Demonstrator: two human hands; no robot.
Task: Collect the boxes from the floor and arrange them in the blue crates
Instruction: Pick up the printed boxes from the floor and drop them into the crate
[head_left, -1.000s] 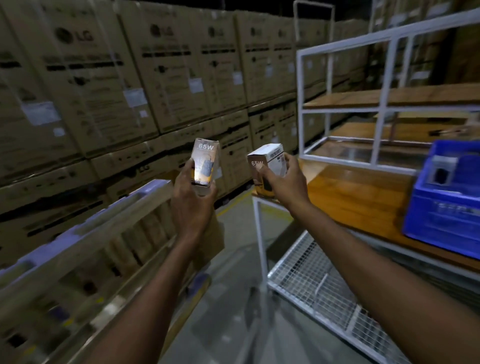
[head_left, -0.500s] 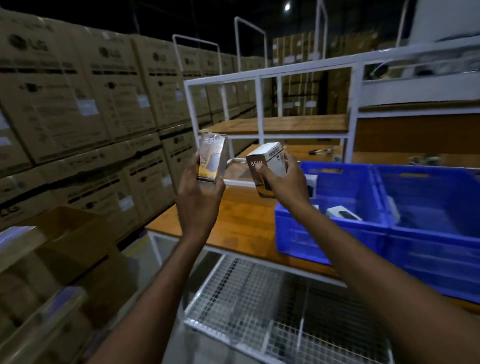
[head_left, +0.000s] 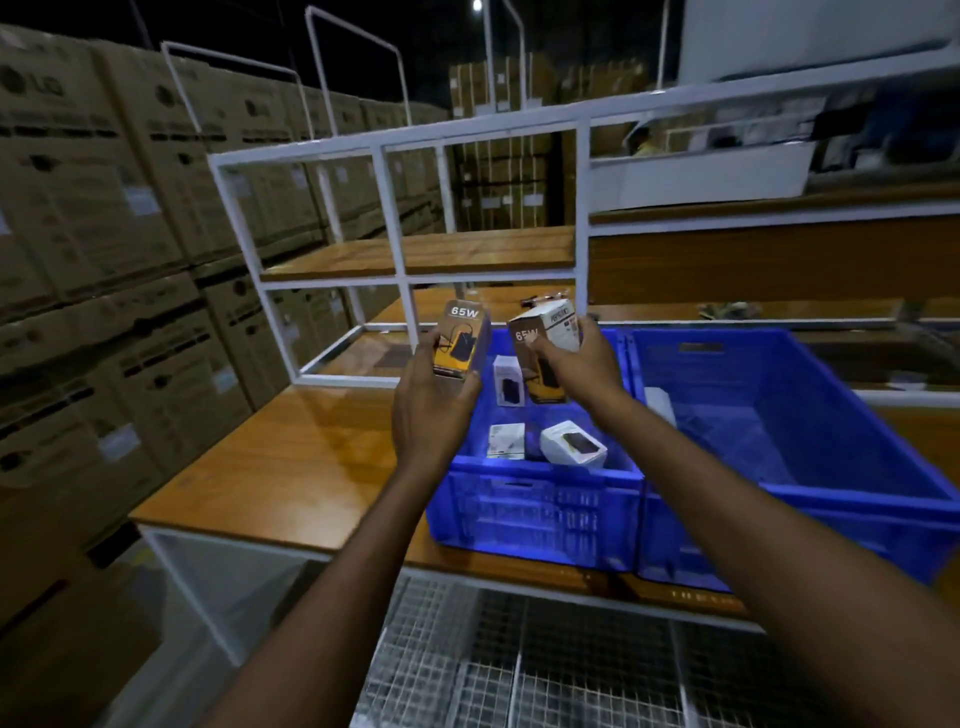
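Note:
My left hand (head_left: 428, 410) grips a small "65W" box (head_left: 461, 340) upright, just over the left wall of the left blue crate (head_left: 540, 512). My right hand (head_left: 582, 364) holds a second 65W box (head_left: 545, 338), tilted, above that crate's inside. Three small white boxes lie in the left crate: one standing at the back (head_left: 508, 379), one flat (head_left: 505, 440), one on its side (head_left: 572, 444). The right blue crate (head_left: 852, 499) stands against it, with a white box (head_left: 661, 410) at its left wall.
Both crates sit on a wooden table top (head_left: 291, 462) with a white metal frame (head_left: 395, 208) and shelves behind. A wire-mesh shelf (head_left: 519, 670) lies under the table. Stacked brown cartons (head_left: 104, 260) wall the left side.
The view has swung right and down, so the crates are now central. Both hands have carried their boxes lower, over the left crate. The right box is tilted more.

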